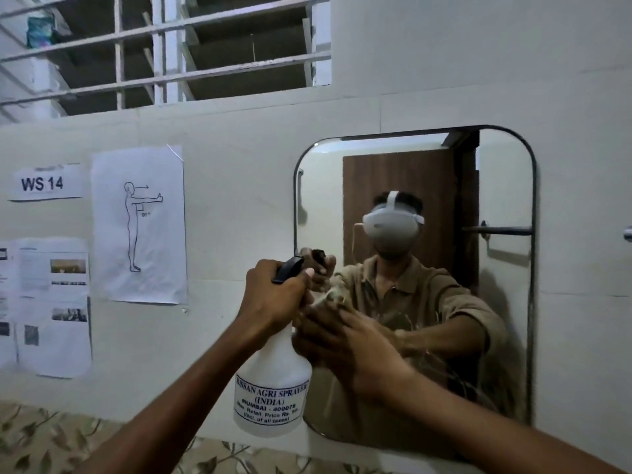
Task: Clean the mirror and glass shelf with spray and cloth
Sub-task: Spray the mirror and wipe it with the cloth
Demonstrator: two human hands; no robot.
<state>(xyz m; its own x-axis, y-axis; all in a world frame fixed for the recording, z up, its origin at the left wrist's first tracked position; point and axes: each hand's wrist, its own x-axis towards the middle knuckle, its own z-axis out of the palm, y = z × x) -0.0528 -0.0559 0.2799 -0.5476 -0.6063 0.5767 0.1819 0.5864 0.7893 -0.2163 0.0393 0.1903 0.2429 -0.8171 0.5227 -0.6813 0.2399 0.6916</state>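
Observation:
A white spray bottle (273,378) with a black trigger head hangs in front of the mirror's left edge, and my left hand (273,295) grips its neck and trigger. The mirror (496,186) has rounded corners and a thin dark rim, and is fixed to the cream wall. My right hand (355,350) presses flat on the lower left of the glass over a crumpled brownish cloth (333,297), which shows only in part above my fingers. Streaks mark the glass to the right of that hand. No glass shelf is in view.
Paper sheets (140,224) and a "WS 14" label (44,183) are stuck on the wall to the left. A barred window opening (164,49) is above. Floral tiles (51,439) run along the bottom. The mirror reflects a person, a brown door and a towel rail.

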